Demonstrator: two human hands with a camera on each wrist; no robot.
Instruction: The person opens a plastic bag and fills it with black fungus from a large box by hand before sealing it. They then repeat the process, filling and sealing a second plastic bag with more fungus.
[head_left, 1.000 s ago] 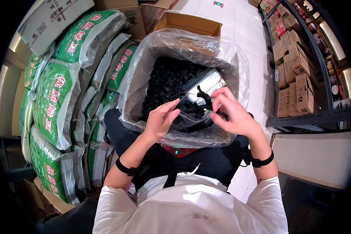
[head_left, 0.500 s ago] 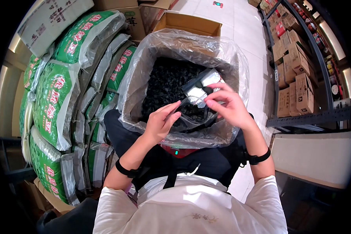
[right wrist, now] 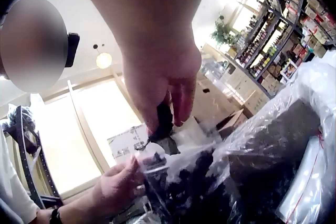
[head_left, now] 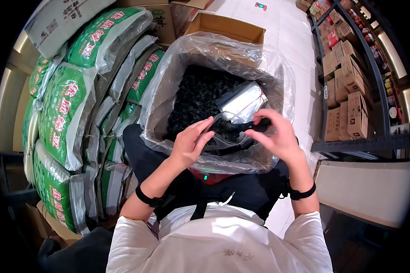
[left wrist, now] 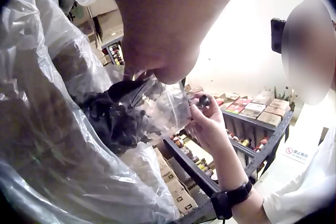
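My left hand (head_left: 191,141) pinches the near edge of a clear plastic bag (left wrist: 168,109), which stands open over the box and has dark crinkled pieces inside. My right hand (head_left: 278,139) holds a piece of dried black fungus (right wrist: 164,120) between thumb and fingers, at the right of the bag's mouth. Below both hands, a large box with a clear plastic liner (head_left: 161,73) holds a heap of dried black fungus (head_left: 198,93). On the heap lies a stack of flat clear bags (head_left: 243,102) with a red line along it.
Green-and-white printed sacks (head_left: 66,109) are piled along the left, topped by a white carton (head_left: 61,27). An opened cardboard box (head_left: 228,28) stands beyond the lined box. Shelving with brown cartons (head_left: 344,107) runs along the right, past the tiled floor (head_left: 287,36).
My right hand rose over the bag's mouth with a dark piece, then shifted down and right, where it holds a dark piece. My left hand stays at the bag's edge.
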